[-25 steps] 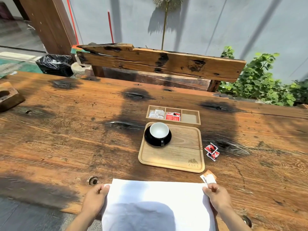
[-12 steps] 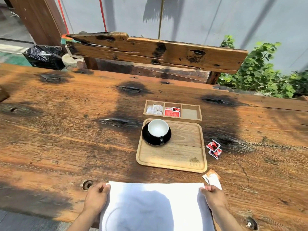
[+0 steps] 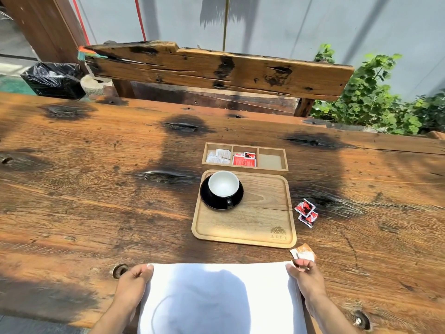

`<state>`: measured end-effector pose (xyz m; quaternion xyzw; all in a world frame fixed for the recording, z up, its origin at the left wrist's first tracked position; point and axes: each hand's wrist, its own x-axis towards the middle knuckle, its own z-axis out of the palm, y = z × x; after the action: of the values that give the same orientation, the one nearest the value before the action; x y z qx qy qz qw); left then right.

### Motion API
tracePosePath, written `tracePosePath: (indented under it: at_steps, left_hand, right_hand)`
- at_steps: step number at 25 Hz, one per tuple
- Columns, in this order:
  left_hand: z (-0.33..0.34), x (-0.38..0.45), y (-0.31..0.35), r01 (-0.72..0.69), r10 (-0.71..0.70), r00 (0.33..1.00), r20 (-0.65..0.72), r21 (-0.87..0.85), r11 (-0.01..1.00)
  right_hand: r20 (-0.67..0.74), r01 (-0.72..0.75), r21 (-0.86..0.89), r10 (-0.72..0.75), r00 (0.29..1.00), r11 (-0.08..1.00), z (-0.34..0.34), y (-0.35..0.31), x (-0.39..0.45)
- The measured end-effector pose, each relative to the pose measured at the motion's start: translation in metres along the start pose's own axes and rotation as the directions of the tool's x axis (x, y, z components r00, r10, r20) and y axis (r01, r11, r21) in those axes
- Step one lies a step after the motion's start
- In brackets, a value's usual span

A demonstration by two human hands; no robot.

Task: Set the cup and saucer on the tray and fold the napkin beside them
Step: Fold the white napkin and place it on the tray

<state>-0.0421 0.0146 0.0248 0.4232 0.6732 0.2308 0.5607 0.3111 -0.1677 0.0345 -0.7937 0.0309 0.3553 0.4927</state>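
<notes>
A white-lined cup [image 3: 223, 183] stands on a black saucer [image 3: 213, 202] in the far left corner of the light wooden tray [image 3: 262, 225]. A white napkin [image 3: 219, 295] lies spread flat at the near table edge, in front of the tray. My left hand [image 3: 133, 284] pinches the napkin's far left corner. My right hand [image 3: 304, 277] pinches its far right corner. The napkin's near part runs out of view at the bottom.
A three-part wooden box [image 3: 245, 158] with white and red sachets sits just behind the tray. Two red sachets [image 3: 306, 212] lie right of the tray, a torn sachet [image 3: 304, 253] near my right hand. A wooden bench [image 3: 216, 68] stands beyond the table.
The camera has tilted a little, shifting the scene. Both hands keep their hold on the napkin's far corners, which have slid slightly toward the near edge.
</notes>
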Motion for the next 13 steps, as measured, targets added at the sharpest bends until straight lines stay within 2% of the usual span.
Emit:
tracePosePath:
  at_steps: [5, 8, 13]
  left_hand:
    - [-0.0037, 0.0006, 0.004, 0.043, -0.042, 0.999, 0.005, -0.084, 0.996]
    - [-0.0066, 0.0041, 0.0002, 0.14, -0.135, 0.99, 0.049, -0.123, 0.983]
    - [-0.0099, 0.0048, -0.0048, 0.186, -0.174, 0.979, 0.108, -0.113, 0.976]
  right_hand:
    - [0.053, 0.022, 0.083, -0.027, 0.998, 0.996, -0.005, -0.0059, -0.0031]
    - [0.072, 0.012, 0.083, -0.018, 0.997, 0.997, -0.0058, -0.0059, -0.0027]
    - [0.119, -0.061, 0.066, 0.053, 0.992, 0.996, -0.0066, -0.0056, 0.0002]
